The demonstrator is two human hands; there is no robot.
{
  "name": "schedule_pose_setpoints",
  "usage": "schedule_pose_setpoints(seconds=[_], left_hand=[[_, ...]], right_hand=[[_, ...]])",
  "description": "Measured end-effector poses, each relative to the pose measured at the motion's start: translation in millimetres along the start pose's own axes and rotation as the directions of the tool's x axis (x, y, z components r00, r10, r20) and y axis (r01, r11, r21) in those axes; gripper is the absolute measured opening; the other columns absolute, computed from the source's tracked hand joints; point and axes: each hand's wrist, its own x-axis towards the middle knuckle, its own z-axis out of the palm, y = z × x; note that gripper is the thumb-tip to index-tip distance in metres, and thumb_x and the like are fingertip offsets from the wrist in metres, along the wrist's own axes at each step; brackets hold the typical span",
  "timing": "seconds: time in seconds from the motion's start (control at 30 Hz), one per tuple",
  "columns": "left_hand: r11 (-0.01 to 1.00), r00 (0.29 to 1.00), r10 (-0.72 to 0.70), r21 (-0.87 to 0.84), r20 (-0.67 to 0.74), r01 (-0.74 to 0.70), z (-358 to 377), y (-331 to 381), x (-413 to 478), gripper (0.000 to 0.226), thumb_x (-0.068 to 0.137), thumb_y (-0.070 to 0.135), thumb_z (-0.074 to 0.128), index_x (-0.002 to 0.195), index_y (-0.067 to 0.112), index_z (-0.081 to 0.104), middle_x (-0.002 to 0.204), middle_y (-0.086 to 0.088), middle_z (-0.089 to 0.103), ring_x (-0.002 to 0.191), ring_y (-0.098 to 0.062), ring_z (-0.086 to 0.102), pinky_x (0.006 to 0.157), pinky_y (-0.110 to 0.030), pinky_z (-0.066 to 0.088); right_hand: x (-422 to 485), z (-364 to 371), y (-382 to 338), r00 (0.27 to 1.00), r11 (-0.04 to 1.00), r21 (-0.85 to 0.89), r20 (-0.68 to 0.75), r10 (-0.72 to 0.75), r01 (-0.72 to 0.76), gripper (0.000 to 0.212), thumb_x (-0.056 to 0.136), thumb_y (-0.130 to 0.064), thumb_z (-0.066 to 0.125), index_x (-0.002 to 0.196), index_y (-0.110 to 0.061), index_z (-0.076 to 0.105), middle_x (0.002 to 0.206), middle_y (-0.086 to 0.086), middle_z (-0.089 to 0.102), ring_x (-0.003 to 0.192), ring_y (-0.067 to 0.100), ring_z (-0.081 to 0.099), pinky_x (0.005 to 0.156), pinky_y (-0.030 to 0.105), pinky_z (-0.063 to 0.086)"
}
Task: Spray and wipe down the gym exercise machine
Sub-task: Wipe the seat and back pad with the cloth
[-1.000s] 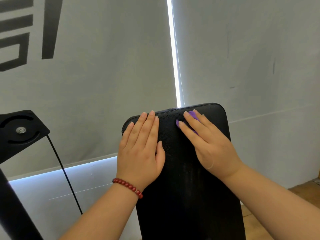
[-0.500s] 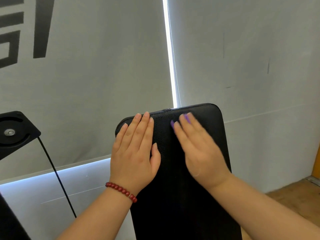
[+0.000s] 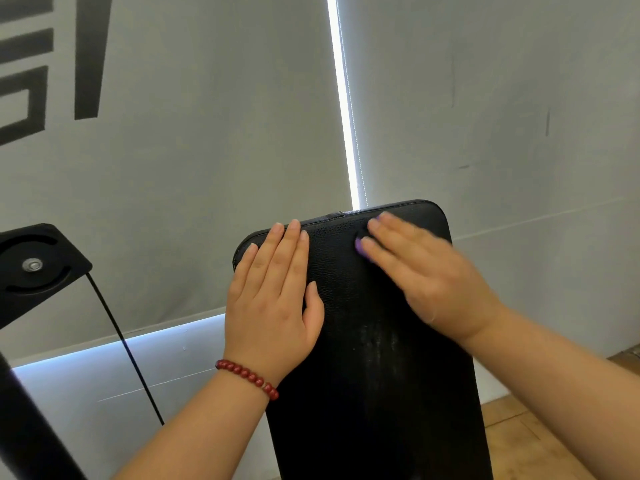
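Now the right hand [image 3: 429, 282] (blurred) has slid along the pad [image 3: 374, 393].

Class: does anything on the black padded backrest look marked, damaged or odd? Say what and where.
The black padded backrest carries pale dusty streaks near its middle, between the two wrists. They look dull against the dark surface. No tear or spill shows.

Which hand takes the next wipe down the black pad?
Right. The right hand has the purple cloth under it near the top of the pad; the left hand lies flat and bare, likely bracing.
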Motion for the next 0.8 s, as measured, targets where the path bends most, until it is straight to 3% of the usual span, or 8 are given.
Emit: schedule_pose_setpoints(seconds=[0.1,0.17,0.27,0.37,0.43,0.53,0.73,0.8], left_hand=[[1.0,1.0,-0.011,0.006,-0.001,0.011,1,0,0,0.053,0.092,0.023,0.043,0.14,0.002,0.048,0.148,-0.01,0.043,0.141,-0.023,0.034,0.121,-0.038,0.018],[1.0,1.0,-0.01,0.023,-0.003,0.01,1,1,0,0.053,0.092,0.022,0.043,0.14,0.002,0.048,0.149,-0.01,0.043,0.141,-0.023,0.034,0.121,-0.038,0.018],[0.996,0.997,0.074,0.049,0.02,-0.075,2,2,-1,0.052,0.093,0.022,0.042,0.14,0.003,0.049,0.149,-0.01,0.043,0.141,-0.022,0.035,0.119,-0.04,0.021],[0.984,0.986,0.162,0.067,0.052,-0.165,3,3,-1,0.05,0.093,0.023,0.044,0.14,0.007,0.051,0.149,-0.009,0.043,0.14,-0.021,0.037,0.118,-0.041,0.026],[0.985,0.986,0.157,0.069,0.052,-0.16,3,4,0,0.05,0.093,0.024,0.044,0.14,0.008,0.051,0.149,-0.008,0.044,0.14,-0.021,0.037,0.117,-0.041,0.026],[0.986,0.987,0.15,0.073,0.054,-0.153,2,4,-1,0.051,0.093,0.024,0.044,0.14,0.008,0.051,0.149,-0.008,0.043,0.141,-0.02,0.036,0.118,-0.041,0.026],[0.982,0.984,0.166,0.078,0.065,-0.171,2,3,0,0.051,0.093,0.025,0.043,0.141,0.009,0.049,0.15,-0.006,0.042,0.14,-0.022,0.037,0.118,-0.042,0.025],[0.98,0.983,0.172,0.089,0.065,-0.178,1,3,1,0.05,0.094,0.025,0.043,0.141,0.01,0.05,0.149,-0.007,0.044,0.139,-0.023,0.038,0.118,-0.042,0.024]], right_hand=[[0,-3,20,0.978,0.978,-0.091,-0.115,0.175,-0.186,0.034,0.095,0.007,0.052,0.127,0.002,0.061,0.131,0.022,0.059,0.122,0.036,0.057,0.112,0.037,0.038],[0,4,3,0.959,0.965,-0.068,-0.148,0.243,-0.255,0.035,0.096,0.007,0.047,0.128,0.001,0.061,0.133,0.021,0.057,0.125,0.034,0.055,0.112,0.037,0.038],[-5,8,-21,0.988,0.99,-0.008,-0.073,0.138,-0.139,0.039,0.1,0.003,0.036,0.132,-0.002,0.058,0.138,0.019,0.053,0.131,0.032,0.05,0.11,0.039,0.04],[-7,0,5,0.994,0.995,-0.041,-0.057,0.092,-0.094,0.037,0.097,0.006,0.044,0.132,-0.001,0.058,0.137,0.02,0.055,0.129,0.035,0.052,0.109,0.042,0.042],[-5,1,13,0.971,0.972,-0.08,-0.116,0.211,-0.221,0.035,0.097,0.007,0.048,0.129,0.0,0.061,0.133,0.02,0.058,0.126,0.035,0.055,0.109,0.04,0.041],[0,13,-18,0.889,0.91,-0.005,-0.214,0.404,-0.415,0.037,0.103,0.0,0.034,0.127,0.0,0.062,0.132,0.02,0.059,0.124,0.034,0.056,0.109,0.039,0.041],[-21,-1,-9,0.992,0.993,-0.016,-0.043,0.12,-0.121,0.037,0.1,0.005,0.04,0.132,-0.002,0.057,0.138,0.018,0.054,0.132,0.033,0.05,0.107,0.043,0.045],[-12,1,7,0.98,0.981,-0.054,-0.086,0.181,-0.186,0.036,0.095,0.007,0.053,0.13,-0.002,0.06,0.134,0.018,0.058,0.128,0.034,0.053,0.105,0.043,0.046]])
